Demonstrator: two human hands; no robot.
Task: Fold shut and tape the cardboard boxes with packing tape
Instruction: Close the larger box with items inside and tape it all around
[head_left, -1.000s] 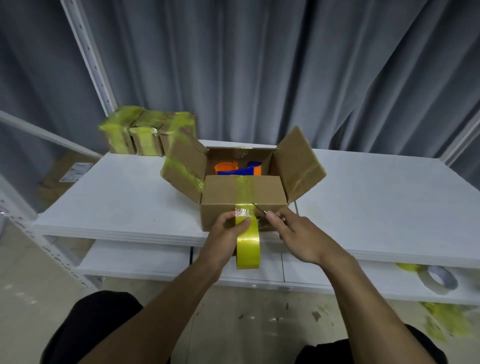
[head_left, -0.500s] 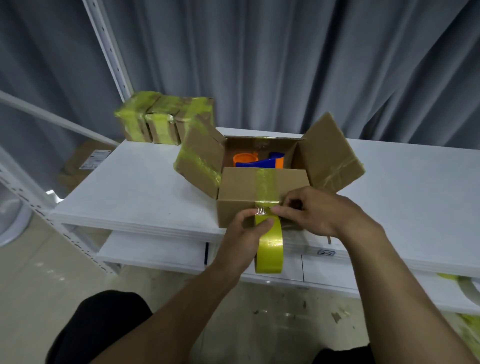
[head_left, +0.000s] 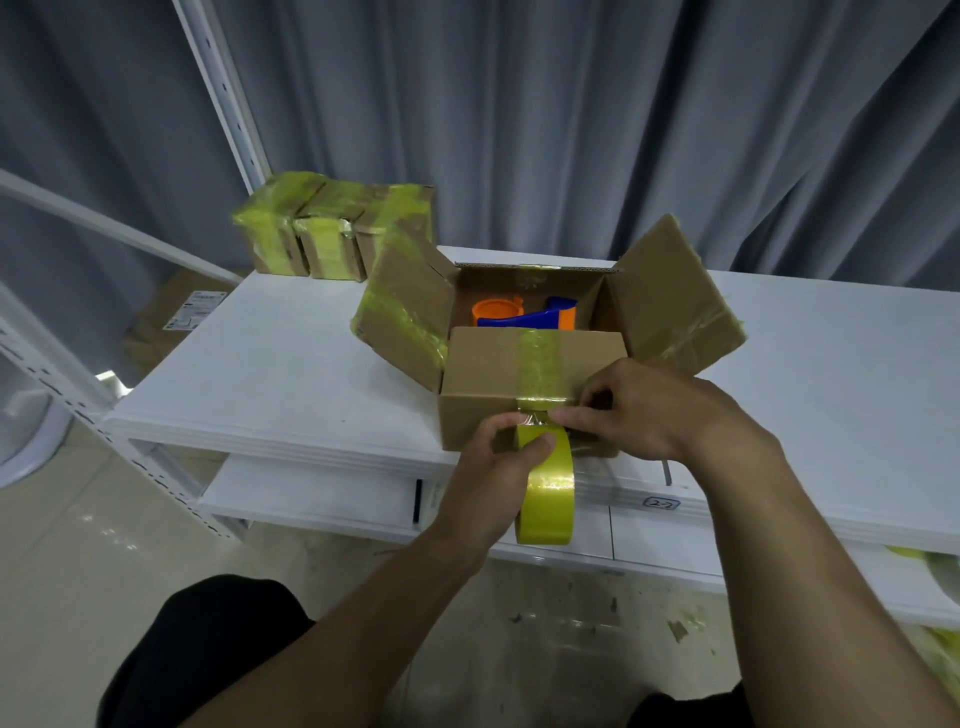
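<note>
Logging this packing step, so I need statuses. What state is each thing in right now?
cardboard box: near flap folded down, side flaps up, top unsealed.
tape roll: gripped by the left hand, partly unrolled.
tape strip: runs from roll to box front, pinched by the right hand.
small boxes: closed, taped.

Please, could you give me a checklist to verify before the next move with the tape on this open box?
1. Left hand grips the tape roll: ok.
2. Right hand pinches the tape end at the box front: ok.
3. Near flap folded down: ok.
4. Left flap and right flap folded shut: not ok, both stand open.
5. Tape end stuck to the cardboard: cannot tell.
6. Orange and blue items sit below the rim: cannot tell.
</note>
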